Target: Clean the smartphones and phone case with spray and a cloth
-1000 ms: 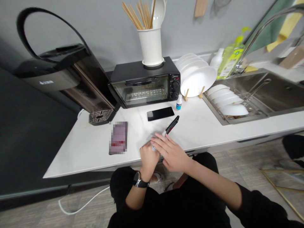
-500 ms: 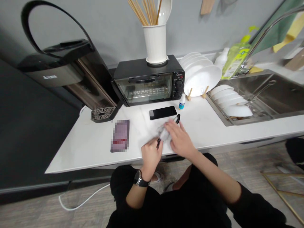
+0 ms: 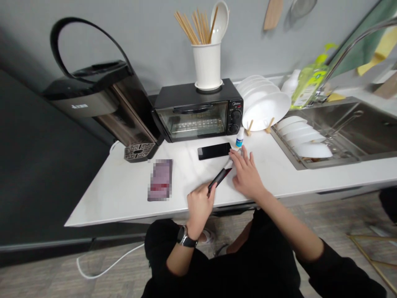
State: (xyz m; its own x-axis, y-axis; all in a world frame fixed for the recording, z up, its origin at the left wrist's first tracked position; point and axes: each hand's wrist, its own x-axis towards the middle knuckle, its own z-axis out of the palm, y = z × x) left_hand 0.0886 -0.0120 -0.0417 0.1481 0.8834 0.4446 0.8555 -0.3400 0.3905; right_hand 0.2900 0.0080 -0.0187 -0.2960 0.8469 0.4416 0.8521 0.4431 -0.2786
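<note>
A knife (image 3: 219, 178) with a black handle with red trim and a pale blade lies slanted over the counter. My left hand (image 3: 200, 205), with a watch on the wrist, is closed around the near end of its handle. Over the blade rests my right hand (image 3: 248, 176), fingers stretched and apart, hiding part of the pale end. Just beyond them are a black phone (image 3: 214, 151) lying flat and a small white bottle with a blue label (image 3: 239, 138), which stands upright near my right fingertips.
A blurred purple packet (image 3: 160, 181) lies to the left on the white counter (image 3: 118, 198). Behind stand a water dispenser (image 3: 124, 107), a toaster oven (image 3: 195, 116) topped by a utensil holder (image 3: 207, 64), and racked plates (image 3: 266, 111). Bowls (image 3: 312, 145) sit by the sink (image 3: 359, 128) at right.
The knife has turned, its black handle now lying toward my left hand. My right hand has shifted right and its fingers have spread. The view has tilted slightly.
</note>
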